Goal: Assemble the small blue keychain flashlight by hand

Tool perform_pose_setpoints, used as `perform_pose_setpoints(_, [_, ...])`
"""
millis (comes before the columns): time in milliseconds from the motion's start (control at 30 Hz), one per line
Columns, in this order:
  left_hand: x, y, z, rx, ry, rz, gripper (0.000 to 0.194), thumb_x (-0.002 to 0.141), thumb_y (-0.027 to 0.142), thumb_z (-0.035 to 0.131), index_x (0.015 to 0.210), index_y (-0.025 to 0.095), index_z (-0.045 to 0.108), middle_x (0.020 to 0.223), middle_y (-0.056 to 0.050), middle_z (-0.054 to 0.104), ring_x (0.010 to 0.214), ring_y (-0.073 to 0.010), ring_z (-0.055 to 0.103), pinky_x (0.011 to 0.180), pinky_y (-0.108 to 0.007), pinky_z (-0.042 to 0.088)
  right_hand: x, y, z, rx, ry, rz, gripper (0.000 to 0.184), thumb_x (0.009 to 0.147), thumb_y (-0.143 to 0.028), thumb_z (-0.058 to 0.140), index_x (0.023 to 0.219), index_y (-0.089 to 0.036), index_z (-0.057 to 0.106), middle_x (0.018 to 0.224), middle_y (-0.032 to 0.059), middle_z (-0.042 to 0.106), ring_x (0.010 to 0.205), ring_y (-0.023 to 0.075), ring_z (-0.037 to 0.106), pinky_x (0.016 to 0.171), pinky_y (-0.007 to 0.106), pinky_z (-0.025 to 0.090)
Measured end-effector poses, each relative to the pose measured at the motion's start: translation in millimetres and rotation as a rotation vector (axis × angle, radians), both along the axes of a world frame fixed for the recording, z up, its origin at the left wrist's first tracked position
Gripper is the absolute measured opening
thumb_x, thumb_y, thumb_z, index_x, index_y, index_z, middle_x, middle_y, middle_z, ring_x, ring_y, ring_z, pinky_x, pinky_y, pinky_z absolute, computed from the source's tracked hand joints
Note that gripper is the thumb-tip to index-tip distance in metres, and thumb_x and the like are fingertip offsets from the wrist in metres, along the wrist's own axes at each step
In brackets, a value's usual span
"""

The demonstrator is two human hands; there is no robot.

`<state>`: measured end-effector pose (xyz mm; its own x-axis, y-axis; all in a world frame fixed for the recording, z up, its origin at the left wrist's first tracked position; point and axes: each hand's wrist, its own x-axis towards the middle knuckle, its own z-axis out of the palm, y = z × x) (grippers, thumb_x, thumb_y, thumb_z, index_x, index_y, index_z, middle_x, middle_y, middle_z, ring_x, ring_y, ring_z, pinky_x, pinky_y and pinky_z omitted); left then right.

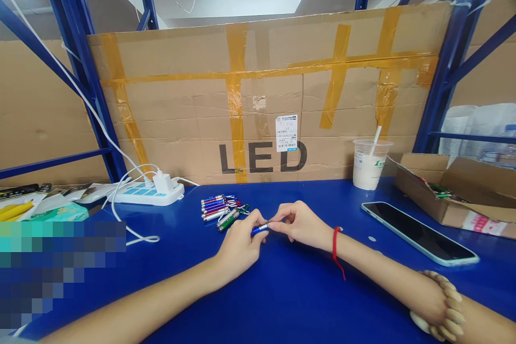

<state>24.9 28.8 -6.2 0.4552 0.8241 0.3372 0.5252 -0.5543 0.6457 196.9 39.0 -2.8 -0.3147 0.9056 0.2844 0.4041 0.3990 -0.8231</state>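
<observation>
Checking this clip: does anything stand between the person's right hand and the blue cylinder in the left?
Nothing visible does. The right hand has its fingers at the exposed end of the blue cylinder, which the left hand holds. The pile of coloured cylinders lies beyond the left hand.

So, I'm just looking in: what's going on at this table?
A person's left hand holds a small blue metallic tube, while the right hand pinches at its end; the exact detail there is too small to make out. Just beyond the left hand, a pile of similar coloured tubes lies on the blue tabletop. Off to the right are a phone, a plastic cup with a straw and an open cardboard box.
</observation>
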Motion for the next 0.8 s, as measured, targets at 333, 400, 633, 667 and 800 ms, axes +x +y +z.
perform_pose_setpoints(333, [0.4,-1.1,-0.1,0.012,-0.010,-0.015,0.011,0.079,0.013,0.045,0.073,0.022,0.042,0.069,0.001,0.062,0.066,-0.0175,0.061,0.061,-0.025,0.043,1.3,-5.8,4.4,0.237,-0.286,-0.075,0.031,0.080,-0.039,0.056,0.062,-0.016,0.067,0.069,0.0009,0.060,0.044,0.0071,0.050,0.044,0.021,0.037])
perform_pose_setpoints(400, [0.7,-1.9,0.1,0.012,-0.028,-0.039,0.013,0.079,0.012,0.045,0.072,0.022,0.042,0.073,0.001,0.064,0.068,-0.0169,0.062,0.061,-0.024,0.043,0.3,-7.3,4.6,0.222,-0.303,-0.055,0.037,0.083,-0.041,0.052,0.059,-0.016,0.065,0.067,0.0002,0.059,0.043,0.0066,0.050,0.045,0.021,0.037])
perform_pose_setpoints(633, [0.7,-0.9,-2.3,0.004,-0.068,-0.060,0.012,0.081,0.013,0.045,0.074,0.022,0.041,0.079,0.000,0.067,0.071,-0.0165,0.063,0.062,-0.024,0.045,-0.9,-8.4,1.7,0.168,-0.270,-0.034,0.039,0.087,-0.038,0.045,0.061,-0.016,0.063,0.070,-0.0016,0.059,0.038,0.0044,0.050,0.047,0.021,0.039])
perform_pose_setpoints(667, [0.6,-0.6,-2.6,0.002,-0.073,-0.064,0.011,0.081,0.013,0.045,0.076,0.022,0.042,0.080,-0.001,0.067,0.071,-0.0166,0.063,0.062,-0.024,0.045,-1.0,-8.3,1.5,0.170,-0.271,-0.038,0.039,0.087,-0.038,0.045,0.061,-0.016,0.063,0.070,-0.0016,0.059,0.038,0.0044,0.050,0.047,0.021,0.039])
perform_pose_setpoints(800, [0.9,0.5,-2.3,0.008,-0.089,-0.087,0.008,0.083,0.014,0.044,0.084,0.021,0.047,0.079,-0.001,0.066,0.070,-0.0160,0.062,0.063,-0.024,0.045,-1.8,-8.5,2.6,0.193,-0.286,-0.060,0.040,0.088,-0.040,0.042,0.064,-0.017,0.064,0.071,-0.0017,0.060,0.040,0.0047,0.050,0.049,0.020,0.038])
